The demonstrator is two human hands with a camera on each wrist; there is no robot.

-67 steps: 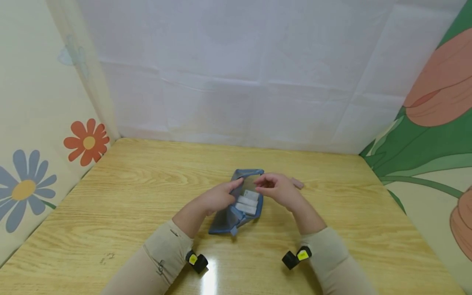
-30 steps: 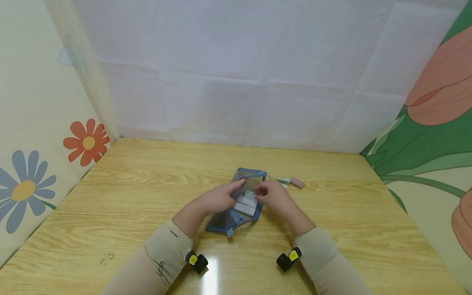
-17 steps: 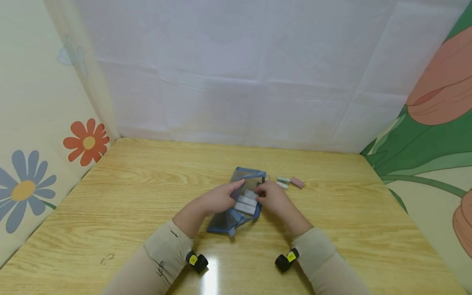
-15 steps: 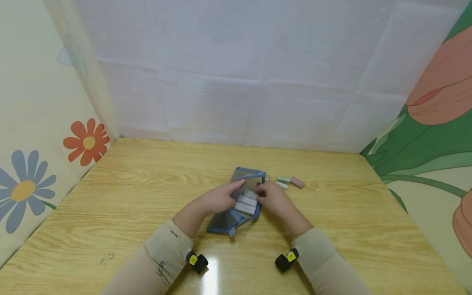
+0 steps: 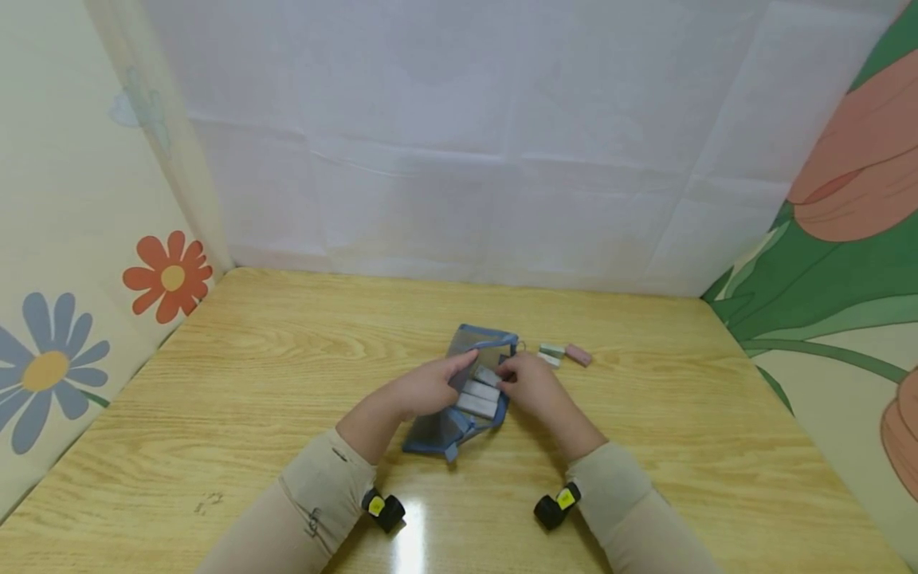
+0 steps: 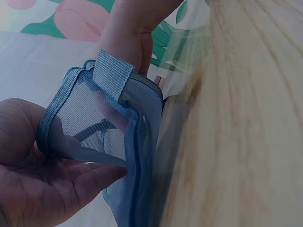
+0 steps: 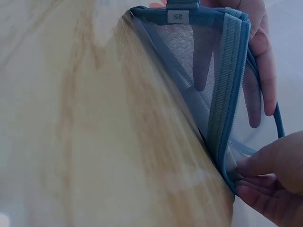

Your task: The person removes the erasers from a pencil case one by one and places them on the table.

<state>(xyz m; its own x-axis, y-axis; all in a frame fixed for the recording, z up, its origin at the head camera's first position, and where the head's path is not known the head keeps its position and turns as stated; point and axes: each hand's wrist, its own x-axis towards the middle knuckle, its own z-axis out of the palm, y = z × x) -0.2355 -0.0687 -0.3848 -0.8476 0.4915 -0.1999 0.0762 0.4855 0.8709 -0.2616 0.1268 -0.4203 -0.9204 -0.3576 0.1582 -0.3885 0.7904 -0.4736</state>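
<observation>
A blue-edged mesh zip pouch (image 5: 430, 432) lies unzipped on the table, its mouth held wide. My left hand (image 5: 421, 388) grips its left wall, the thumb over the rim; the left wrist view shows the fingers behind the mesh of the pouch (image 6: 78, 118). Inside lie white rectangular blocks (image 5: 476, 406), side by side. At the pouch's right edge my right hand (image 5: 536, 386) pinches the end of a tilted white block (image 5: 487, 375). In the right wrist view the right hand's (image 7: 279, 184) thumb and fingers meet at the pouch corner, with the block mostly hidden.
Just beyond the right hand, a green block (image 5: 551, 350), a pale block (image 5: 549, 360) and a pink block (image 5: 578, 355) lie on the wooden table (image 5: 287, 335). A white cloth (image 5: 459, 207) hangs behind the table's back edge, with flower-printed panels at both sides.
My right hand has drawn back from above the pouch to its right edge, uncovering the green and pale blocks. The white block at its fingertips has since tilted. The left hand keeps its grip.
</observation>
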